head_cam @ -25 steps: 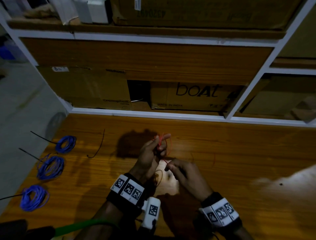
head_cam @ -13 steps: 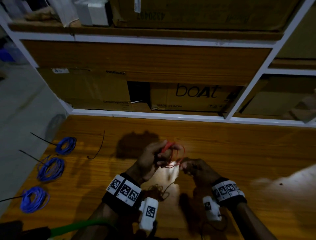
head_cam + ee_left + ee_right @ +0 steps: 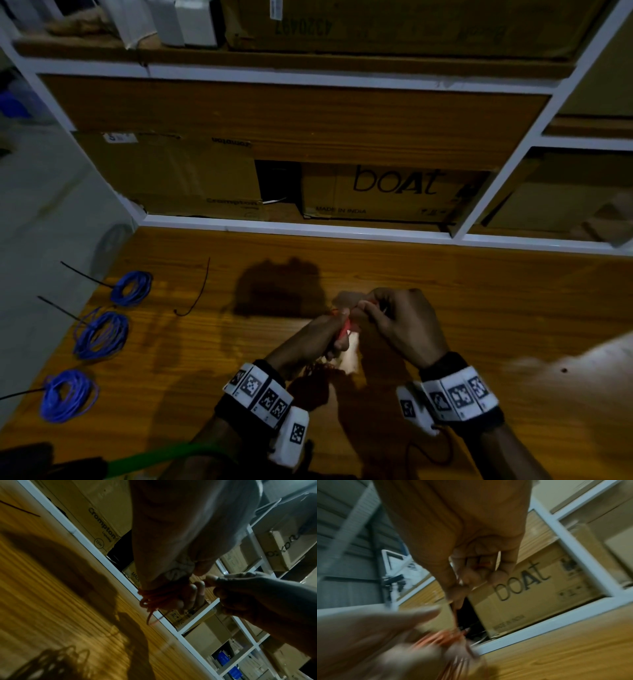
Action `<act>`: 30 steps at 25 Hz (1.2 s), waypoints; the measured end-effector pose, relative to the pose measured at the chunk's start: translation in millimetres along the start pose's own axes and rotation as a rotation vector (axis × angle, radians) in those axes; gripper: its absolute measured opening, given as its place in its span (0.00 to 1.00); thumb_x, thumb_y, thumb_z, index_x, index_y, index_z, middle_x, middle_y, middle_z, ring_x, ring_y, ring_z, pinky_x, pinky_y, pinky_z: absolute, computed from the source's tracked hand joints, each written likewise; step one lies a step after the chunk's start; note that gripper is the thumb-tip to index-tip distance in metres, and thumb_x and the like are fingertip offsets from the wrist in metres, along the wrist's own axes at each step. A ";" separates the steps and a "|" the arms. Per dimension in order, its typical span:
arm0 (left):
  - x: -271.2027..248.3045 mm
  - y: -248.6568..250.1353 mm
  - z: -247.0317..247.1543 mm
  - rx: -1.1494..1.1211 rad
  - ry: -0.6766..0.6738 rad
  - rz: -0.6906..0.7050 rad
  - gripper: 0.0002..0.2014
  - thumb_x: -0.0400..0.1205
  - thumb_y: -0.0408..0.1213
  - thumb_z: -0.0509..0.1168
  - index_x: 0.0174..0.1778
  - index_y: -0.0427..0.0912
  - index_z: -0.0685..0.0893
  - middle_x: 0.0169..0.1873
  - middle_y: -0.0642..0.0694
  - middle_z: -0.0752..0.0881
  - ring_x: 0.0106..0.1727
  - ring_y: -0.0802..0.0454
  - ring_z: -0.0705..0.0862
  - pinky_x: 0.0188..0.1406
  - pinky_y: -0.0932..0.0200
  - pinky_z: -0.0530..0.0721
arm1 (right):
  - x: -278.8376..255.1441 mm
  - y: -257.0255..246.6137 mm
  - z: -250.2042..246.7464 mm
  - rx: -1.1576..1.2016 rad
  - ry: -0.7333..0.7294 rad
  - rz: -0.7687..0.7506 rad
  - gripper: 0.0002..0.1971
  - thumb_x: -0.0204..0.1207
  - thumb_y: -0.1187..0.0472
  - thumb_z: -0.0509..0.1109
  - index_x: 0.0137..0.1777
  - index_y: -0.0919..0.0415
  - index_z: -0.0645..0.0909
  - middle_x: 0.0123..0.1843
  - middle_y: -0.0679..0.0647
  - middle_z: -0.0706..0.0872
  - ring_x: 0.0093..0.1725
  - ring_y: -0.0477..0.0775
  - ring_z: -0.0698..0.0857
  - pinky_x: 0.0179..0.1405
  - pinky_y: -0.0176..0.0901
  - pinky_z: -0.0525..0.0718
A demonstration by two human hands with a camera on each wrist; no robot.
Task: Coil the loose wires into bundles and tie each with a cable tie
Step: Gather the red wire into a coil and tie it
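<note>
Head view: three blue coils (image 3: 102,334) lie along the table's (image 3: 479,308) left edge, each with a black tie sticking out; a loose tie (image 3: 198,291) lies beside them. Boxes (image 3: 387,192) fill the shelf beyond. At centre the left hand (image 3: 308,339) grips the red wire (image 3: 344,329), touching the right hand (image 3: 400,322), whose curled fingers hide their hold.

Left wrist view: the red loops (image 3: 154,599) wrap the left fingers (image 3: 197,592) above the table, a tail hanging; the right hand (image 3: 248,595) pinches beside them.

Right wrist view, blurred: the right fingers (image 3: 479,566) curl on a red strand; the coil (image 3: 443,639) shows below.
</note>
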State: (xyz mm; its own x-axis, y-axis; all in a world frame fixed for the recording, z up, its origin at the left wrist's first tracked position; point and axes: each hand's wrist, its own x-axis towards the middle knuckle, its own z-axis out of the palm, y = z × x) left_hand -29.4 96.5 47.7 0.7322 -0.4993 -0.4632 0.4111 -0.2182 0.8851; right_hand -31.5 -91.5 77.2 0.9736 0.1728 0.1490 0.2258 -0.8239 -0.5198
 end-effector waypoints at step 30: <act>7.4 7.2 -3.4 -0.609 0.134 0.250 0.21 0.90 0.43 0.52 0.61 0.30 0.84 0.26 0.51 0.67 0.25 0.56 0.67 0.27 0.62 0.66 | -40.6 -23.8 59.0 0.499 0.214 0.172 0.13 0.68 0.47 0.83 0.38 0.50 0.81 0.35 0.44 0.86 0.34 0.44 0.85 0.33 0.48 0.85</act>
State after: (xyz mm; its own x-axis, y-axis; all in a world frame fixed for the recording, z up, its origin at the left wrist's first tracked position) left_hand -19.2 94.1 50.5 0.8902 -0.3567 -0.2834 0.4243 0.4224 0.8010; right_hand -74.4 -47.1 33.9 0.9811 -0.0968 0.1674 0.1037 -0.4672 -0.8781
